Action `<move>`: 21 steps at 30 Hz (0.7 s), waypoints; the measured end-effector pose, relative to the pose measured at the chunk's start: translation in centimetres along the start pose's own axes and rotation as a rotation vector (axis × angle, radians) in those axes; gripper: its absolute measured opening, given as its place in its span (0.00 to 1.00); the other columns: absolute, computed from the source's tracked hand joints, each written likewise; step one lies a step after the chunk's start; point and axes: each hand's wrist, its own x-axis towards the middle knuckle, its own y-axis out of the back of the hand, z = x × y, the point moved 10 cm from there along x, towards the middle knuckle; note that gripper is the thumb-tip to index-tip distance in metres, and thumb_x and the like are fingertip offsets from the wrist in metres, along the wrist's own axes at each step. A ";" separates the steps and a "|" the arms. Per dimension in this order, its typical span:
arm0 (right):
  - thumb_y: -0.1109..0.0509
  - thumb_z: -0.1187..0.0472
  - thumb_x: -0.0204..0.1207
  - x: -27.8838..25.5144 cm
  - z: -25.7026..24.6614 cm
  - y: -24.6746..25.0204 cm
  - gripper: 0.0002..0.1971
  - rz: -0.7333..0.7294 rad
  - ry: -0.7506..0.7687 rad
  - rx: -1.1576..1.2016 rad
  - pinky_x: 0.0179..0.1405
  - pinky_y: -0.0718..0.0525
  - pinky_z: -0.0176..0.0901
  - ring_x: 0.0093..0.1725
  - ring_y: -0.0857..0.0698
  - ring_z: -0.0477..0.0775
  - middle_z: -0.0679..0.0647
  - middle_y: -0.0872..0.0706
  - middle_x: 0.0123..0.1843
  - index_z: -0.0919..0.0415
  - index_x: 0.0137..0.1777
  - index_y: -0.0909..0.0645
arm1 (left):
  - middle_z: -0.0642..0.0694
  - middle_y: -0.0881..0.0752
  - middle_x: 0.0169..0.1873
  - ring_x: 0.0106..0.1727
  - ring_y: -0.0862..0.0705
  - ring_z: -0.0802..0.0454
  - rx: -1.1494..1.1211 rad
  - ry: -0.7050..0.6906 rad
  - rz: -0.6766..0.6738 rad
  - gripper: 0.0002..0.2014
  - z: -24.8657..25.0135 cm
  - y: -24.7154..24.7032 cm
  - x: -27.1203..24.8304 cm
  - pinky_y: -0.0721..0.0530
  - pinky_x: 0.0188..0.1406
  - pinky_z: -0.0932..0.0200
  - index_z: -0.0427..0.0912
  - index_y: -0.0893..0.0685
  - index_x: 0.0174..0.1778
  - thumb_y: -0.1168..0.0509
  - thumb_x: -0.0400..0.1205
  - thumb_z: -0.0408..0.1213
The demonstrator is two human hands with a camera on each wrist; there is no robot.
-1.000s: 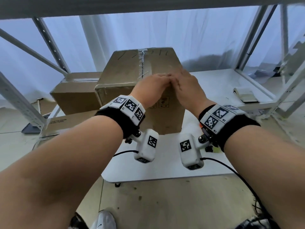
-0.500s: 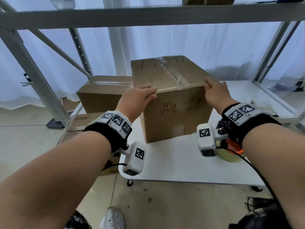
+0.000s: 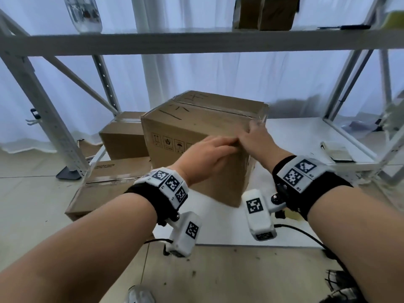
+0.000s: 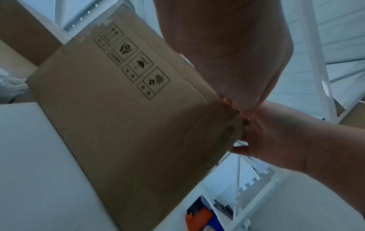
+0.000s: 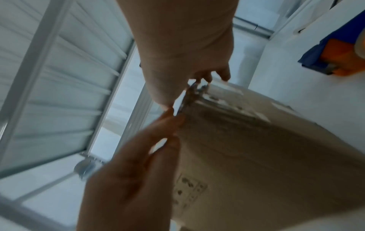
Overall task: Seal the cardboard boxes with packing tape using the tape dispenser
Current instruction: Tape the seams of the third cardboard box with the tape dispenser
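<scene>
A brown cardboard box [image 3: 196, 136] stands on the white table [image 3: 218, 228], one vertical corner turned towards me. Clear tape runs along its top seam and down its right side. My left hand [image 3: 216, 152] lies with straight fingers [image 5: 158, 129] against the front face at that near corner. My right hand [image 3: 255, 138] touches it from the right, fingertips [image 5: 205, 78] on the taped upper corner, thumb on the side face. Neither hand holds a tool. The orange and blue tape dispenser [image 4: 199, 217] [image 5: 339, 56] lies on the table to the right, mostly hidden behind my right wrist in the head view.
A second closed box [image 3: 122, 138] stands behind on the left, and a flat carton [image 3: 109, 182] lies lower beside the table. A grey metal rack [image 3: 196, 43] frames the table; small boxes [image 3: 264, 12] sit on its upper shelf. A notebook-like object [image 3: 336, 152] lies on the right shelf.
The box has been turned so a corner faces me. My hands went from its left and right sides to meet at the near corner. The head view has tilted upward.
</scene>
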 end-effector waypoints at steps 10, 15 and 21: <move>0.54 0.54 0.88 0.5 0.4 3.4 0.22 0.214 0.180 -0.228 0.63 0.26 0.52 0.70 0.25 0.63 0.65 0.27 0.75 0.62 0.60 0.19 | 0.40 0.41 0.81 0.82 0.46 0.41 0.188 0.692 -0.035 0.24 -12.6 3.6 -5.1 0.50 0.81 0.46 0.45 0.35 0.78 0.48 0.87 0.49; 0.49 0.65 0.85 1.9 0.5 4.4 0.16 0.333 0.011 -0.267 0.59 0.24 0.58 0.63 0.24 0.70 0.67 0.22 0.65 0.68 0.63 0.23 | 0.34 0.40 0.79 0.80 0.42 0.38 -0.083 0.992 0.013 0.28 -17.4 4.1 -7.7 0.44 0.78 0.45 0.42 0.40 0.80 0.51 0.87 0.53; 0.46 0.52 0.83 3.3 1.2 3.3 0.25 0.293 -0.189 -0.235 0.66 0.30 0.59 0.72 0.33 0.68 0.68 0.29 0.72 0.66 0.76 0.34 | 0.39 0.20 0.64 0.65 0.21 0.39 -0.382 1.160 0.229 0.31 -21.0 3.6 -7.2 0.25 0.66 0.47 0.35 0.26 0.71 0.46 0.84 0.58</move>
